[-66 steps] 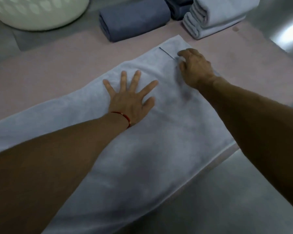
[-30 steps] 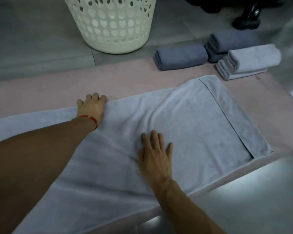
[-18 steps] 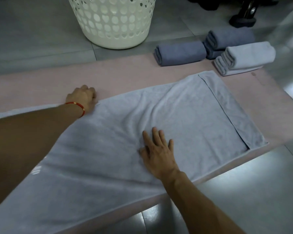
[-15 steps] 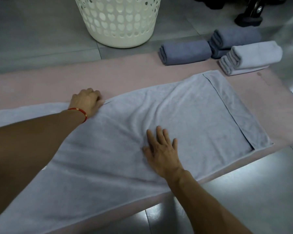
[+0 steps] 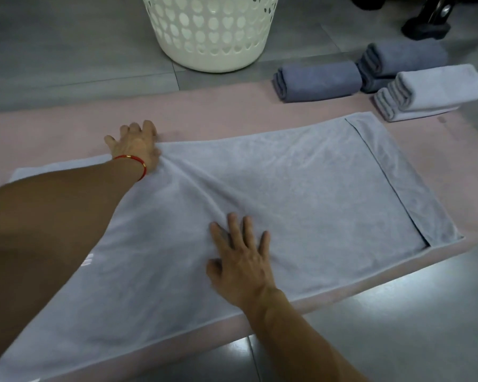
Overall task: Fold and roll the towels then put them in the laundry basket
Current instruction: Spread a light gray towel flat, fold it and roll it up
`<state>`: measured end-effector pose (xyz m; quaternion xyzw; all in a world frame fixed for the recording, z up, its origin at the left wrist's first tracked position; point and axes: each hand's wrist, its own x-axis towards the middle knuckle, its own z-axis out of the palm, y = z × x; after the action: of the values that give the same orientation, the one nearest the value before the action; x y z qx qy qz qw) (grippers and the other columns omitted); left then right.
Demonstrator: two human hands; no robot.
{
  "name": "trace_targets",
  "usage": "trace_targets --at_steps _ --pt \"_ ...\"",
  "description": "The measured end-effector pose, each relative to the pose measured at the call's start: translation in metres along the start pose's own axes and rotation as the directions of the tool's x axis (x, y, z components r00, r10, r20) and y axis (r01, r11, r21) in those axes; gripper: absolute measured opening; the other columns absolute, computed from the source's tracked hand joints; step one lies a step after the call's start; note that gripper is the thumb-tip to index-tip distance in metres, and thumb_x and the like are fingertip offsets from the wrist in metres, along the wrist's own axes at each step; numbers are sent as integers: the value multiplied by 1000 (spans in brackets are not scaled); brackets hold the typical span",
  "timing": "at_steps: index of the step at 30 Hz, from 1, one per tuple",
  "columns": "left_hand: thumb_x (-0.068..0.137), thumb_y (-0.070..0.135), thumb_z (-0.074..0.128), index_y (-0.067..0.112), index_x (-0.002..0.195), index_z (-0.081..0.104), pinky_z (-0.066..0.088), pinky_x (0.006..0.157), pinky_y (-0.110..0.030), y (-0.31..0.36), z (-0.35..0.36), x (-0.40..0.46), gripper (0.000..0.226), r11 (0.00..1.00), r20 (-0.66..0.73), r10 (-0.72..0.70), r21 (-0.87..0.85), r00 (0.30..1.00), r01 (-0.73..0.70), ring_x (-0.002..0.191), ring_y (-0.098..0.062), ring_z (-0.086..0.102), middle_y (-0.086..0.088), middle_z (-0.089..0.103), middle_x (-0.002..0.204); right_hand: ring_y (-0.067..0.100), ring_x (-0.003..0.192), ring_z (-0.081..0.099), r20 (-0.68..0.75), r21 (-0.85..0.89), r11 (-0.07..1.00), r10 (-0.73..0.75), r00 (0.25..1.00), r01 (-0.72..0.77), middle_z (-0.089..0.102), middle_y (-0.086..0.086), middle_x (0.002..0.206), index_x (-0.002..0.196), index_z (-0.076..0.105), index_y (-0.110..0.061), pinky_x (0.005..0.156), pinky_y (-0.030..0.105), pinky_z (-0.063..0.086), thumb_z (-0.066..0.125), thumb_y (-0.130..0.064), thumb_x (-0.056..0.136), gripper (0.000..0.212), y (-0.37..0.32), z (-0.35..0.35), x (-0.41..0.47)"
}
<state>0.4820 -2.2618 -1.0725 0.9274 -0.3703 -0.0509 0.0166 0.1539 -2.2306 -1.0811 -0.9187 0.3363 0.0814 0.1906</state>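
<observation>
A light grey towel [image 5: 301, 194] lies spread lengthwise on a pink mat [image 5: 226, 117], its right end folded over into a narrow band. My left hand [image 5: 134, 144], with a red bracelet at the wrist, grips the towel's far edge, and creases run from it toward the middle. My right hand [image 5: 240, 257] presses flat on the towel near its front edge, fingers straight and spread. The white perforated laundry basket [image 5: 213, 34] stands on the floor beyond the mat.
At the mat's far right lie a dark grey rolled towel [image 5: 318, 82], a second dark grey towel [image 5: 403, 60] behind it and a light grey folded towel [image 5: 431, 92]. A black wheeled base [image 5: 425, 26] stands at the top right. Grey floor tiles surround the mat.
My left hand has bunched the towel's far edge, and creases now run toward my right hand. My right hand stays flat near the front edge. The view shifted slightly.
</observation>
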Motion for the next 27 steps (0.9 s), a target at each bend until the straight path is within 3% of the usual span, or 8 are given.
trace_targets --at_steps 5,9,12,15,17,19,24,27 --pt "94 17 52 22 140 41 32 100 -66 -81 -5 -23 47 982 4 -189 29 982 188 130 -39 32 -18 37 140 35 155 -12 51 -62 998 19 999 -16 -11 2 169 160 7 -37 118 69 -1 37 -53 93 75 2 1 3" --pt "99 27 47 30 145 34 36 101 -64 -150 6 -83 47 962 3 -270 -28 963 270 132 -39 33 -14 30 148 43 152 17 -19 -135 990 29 999 -31 21 14 166 153 38 -20 113 73 14 53 -51 82 79 -26 2 5" --pt "101 38 41 36 144 33 38 100 -61 -184 16 -127 44 952 21 -307 -1 951 307 127 -43 37 -16 34 143 36 147 35 -102 -103 950 -305 947 295 42 9 157 139 57 -25 113 70 25 62 -49 73 70 -79 26 -6" --pt "101 37 42 28 143 36 39 101 -56 -208 23 -153 43 926 37 -376 -15 926 377 122 -46 42 -25 41 130 32 145 39 -18 -7 798 -602 798 602 45 4 154 131 59 -33 111 67 32 75 -48 69 66 -149 54 -25" --pt "100 26 46 13 140 40 41 100 -55 -222 27 -165 42 917 13 -395 -44 918 396 118 -48 44 -30 46 123 32 147 33 40 43 713 -702 711 700 38 4 157 132 57 -32 114 65 21 75 -43 76 61 -190 70 -36" --pt "98 17 50 5 133 44 41 101 -53 -233 25 -175 38 894 66 -438 -68 896 442 118 -49 45 -30 46 127 30 146 30 83 58 688 -725 683 723 37 4 155 133 56 -30 116 61 16 73 -39 82 55 -220 80 -42" --pt "83 8 65 6 126 59 45 100 -37 -254 16 -192 43 894 137 -367 -222 920 389 113 -40 55 -21 56 123 28 112 55 24 -23 686 -727 686 727 63 -3 104 95 73 -27 101 50 31 67 -33 75 22 -245 101 -41" --pt "79 -6 64 16 120 59 52 78 -24 -251 2 -194 47 870 154 -329 -335 932 363 91 -28 59 -3 64 99 22 92 64 -83 175 727 -662 745 664 66 -6 80 73 70 -21 91 38 31 64 -23 70 8 -239 99 -33"
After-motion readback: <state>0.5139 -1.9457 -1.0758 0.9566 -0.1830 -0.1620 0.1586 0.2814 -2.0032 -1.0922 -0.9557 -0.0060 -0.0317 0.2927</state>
